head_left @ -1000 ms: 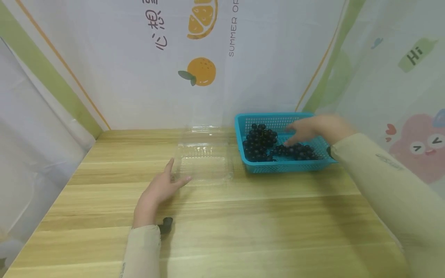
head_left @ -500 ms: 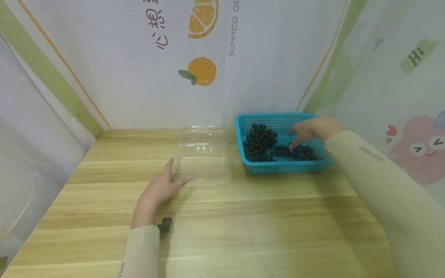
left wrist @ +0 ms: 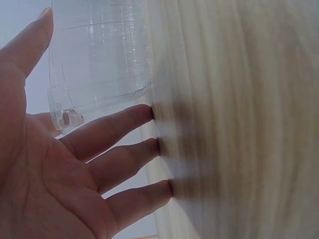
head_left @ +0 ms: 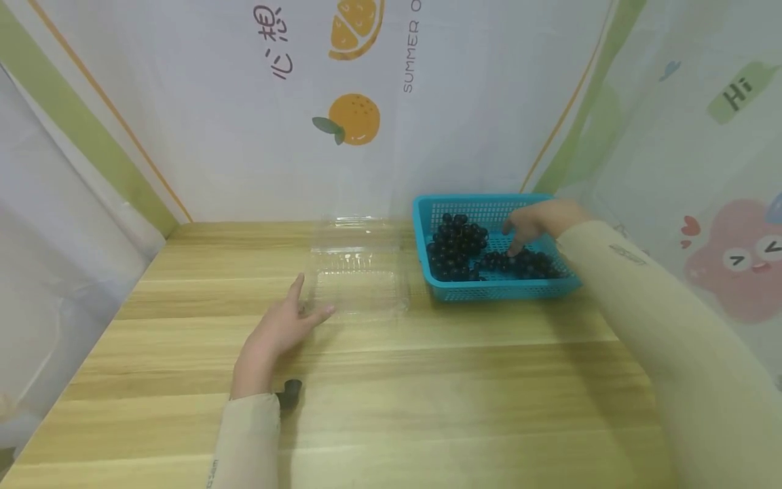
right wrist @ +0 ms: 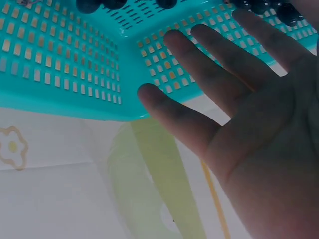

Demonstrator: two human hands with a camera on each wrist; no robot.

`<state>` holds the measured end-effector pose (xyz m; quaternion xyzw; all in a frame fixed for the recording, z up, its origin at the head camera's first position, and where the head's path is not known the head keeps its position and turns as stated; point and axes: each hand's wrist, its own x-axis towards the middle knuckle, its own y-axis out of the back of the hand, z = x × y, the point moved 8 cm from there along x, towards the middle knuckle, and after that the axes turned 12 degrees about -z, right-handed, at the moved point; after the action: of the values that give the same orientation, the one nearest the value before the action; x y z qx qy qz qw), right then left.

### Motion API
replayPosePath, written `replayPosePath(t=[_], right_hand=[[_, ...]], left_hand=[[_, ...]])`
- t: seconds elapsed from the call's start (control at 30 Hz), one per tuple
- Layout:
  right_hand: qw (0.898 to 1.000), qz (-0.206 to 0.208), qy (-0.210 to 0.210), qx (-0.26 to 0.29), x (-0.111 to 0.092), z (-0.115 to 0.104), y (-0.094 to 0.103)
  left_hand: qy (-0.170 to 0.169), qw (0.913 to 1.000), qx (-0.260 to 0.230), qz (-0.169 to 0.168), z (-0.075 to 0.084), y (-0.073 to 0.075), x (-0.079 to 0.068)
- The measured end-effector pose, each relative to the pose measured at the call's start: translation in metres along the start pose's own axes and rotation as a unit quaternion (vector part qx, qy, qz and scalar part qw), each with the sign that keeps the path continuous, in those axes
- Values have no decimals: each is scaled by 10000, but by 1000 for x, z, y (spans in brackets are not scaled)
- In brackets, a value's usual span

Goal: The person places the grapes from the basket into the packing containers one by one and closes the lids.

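Note:
A clear plastic clamshell box (head_left: pixel 357 292) stands with its lid raised on the table. My left hand (head_left: pixel 282 326) is at its near left corner, fingers spread and thumb along the near side. In the left wrist view, several fingertips (left wrist: pixel 144 112) rest on the wood beside the box. To the right, a blue mesh basket (head_left: pixel 507 291) contains dark grapes: one bunch (head_left: pixel 455 248) at its left, another (head_left: pixel 531 266) lower right. My right hand (head_left: pixel 537 221) reaches over the basket with extended fingers, thumb right at the lower bunch. The right wrist view shows nothing in the palm.
The wooden table (head_left: pixel 427 394) extends toward me in front of the box and basket. A printed white curtain (head_left: pixel 464 122) hangs close behind both, and more cloth (head_left: pixel 721 224) borders the right side. A black strap piece (head_left: pixel 291 394) sticks out at the left wrist.
My right hand has shifted slightly within the basket, and its forearm has swung left. The left hand, box and grapes stay put; the head view has tilted slightly.

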<state>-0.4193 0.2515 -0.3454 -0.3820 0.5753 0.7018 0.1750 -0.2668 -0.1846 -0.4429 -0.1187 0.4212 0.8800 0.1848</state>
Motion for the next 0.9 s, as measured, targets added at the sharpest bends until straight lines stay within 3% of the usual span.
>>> replayPosePath(t=[0.3,0.77,0.9], right_hand=[[9981,-180,-422,413,8,28,-10],[9939,-437,-278,978,35,48,-33],[9965,-237,-300,748,33,49,-33]], left_hand=[[28,10000,-34,27,0,0,0],[79,10000,-51,13,-2,-2,-1],[78,9999,-63,33,-2,-2,-1]])
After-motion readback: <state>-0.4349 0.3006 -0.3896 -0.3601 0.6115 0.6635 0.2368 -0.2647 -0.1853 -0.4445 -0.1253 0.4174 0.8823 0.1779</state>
